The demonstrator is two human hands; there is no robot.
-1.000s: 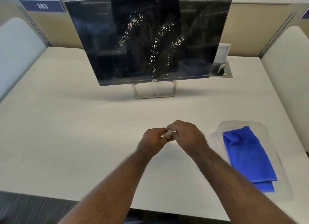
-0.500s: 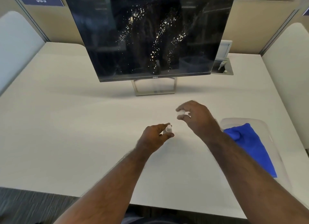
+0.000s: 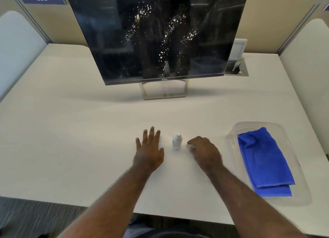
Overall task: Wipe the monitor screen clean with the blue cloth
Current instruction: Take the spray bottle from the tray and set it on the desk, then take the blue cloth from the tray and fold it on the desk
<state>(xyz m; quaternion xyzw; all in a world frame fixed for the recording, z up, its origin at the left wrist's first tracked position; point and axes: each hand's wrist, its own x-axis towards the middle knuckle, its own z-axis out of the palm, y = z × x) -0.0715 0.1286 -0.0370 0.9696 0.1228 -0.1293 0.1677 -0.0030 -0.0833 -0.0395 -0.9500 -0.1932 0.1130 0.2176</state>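
The dark monitor screen stands at the back of the desk, with white specks and streaks across its middle. The folded blue cloth lies in a clear plastic tray at the right. A small white spray bottle stands upright on the desk between my hands, and neither hand touches it. My left hand rests flat on the desk just left of the bottle, fingers spread. My right hand sits just right of it with fingers curled down on a small white cap, mostly hidden.
The monitor's silver stand is behind the bottle. An open cable box is set into the desk at the back right. Low white partitions flank both sides, and the desk's front edge is near my body.
My hands were together on the bottle, then the right hand pulled the cap off. My left hand has set the bottle down and let go. My right hand has come down to the desk.
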